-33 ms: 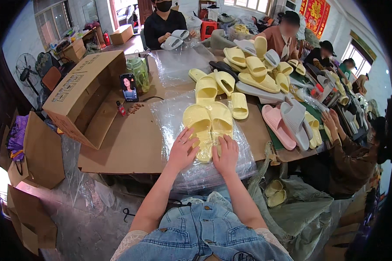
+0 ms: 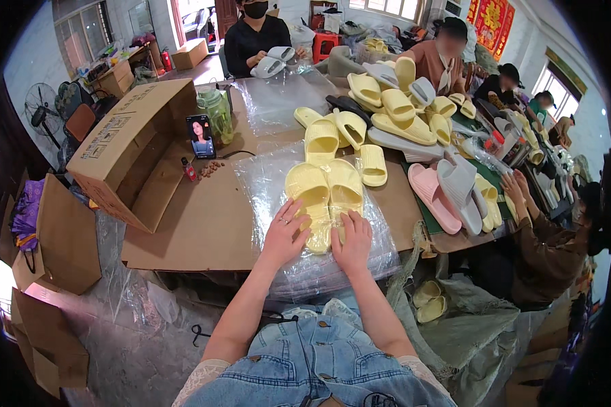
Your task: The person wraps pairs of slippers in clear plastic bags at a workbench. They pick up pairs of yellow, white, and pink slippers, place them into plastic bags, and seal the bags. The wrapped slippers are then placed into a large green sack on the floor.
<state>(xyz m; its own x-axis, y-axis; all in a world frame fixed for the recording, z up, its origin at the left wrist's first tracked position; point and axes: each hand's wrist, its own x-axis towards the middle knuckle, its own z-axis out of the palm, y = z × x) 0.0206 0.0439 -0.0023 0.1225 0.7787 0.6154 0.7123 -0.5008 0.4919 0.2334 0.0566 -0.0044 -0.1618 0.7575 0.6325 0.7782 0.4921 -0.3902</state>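
Fingers of left hand and right hand lie flat, unclenched, on yellow slippers atop plastic bags at counter edge; advise keeping pair aligned, pressing evenly.

A large brown cardboard box lies on its side at the table's left, its open mouth toward the worker and its flap spread flat. A smartphone stands propped beside it, screen lit with a portrait. Clear plastic bags lie stacked at the near edge, under both hands. More flattened brown cartons lean on the floor at left. A smaller carton sits far back, and a red-and-gold wall hanging marks the upper right.
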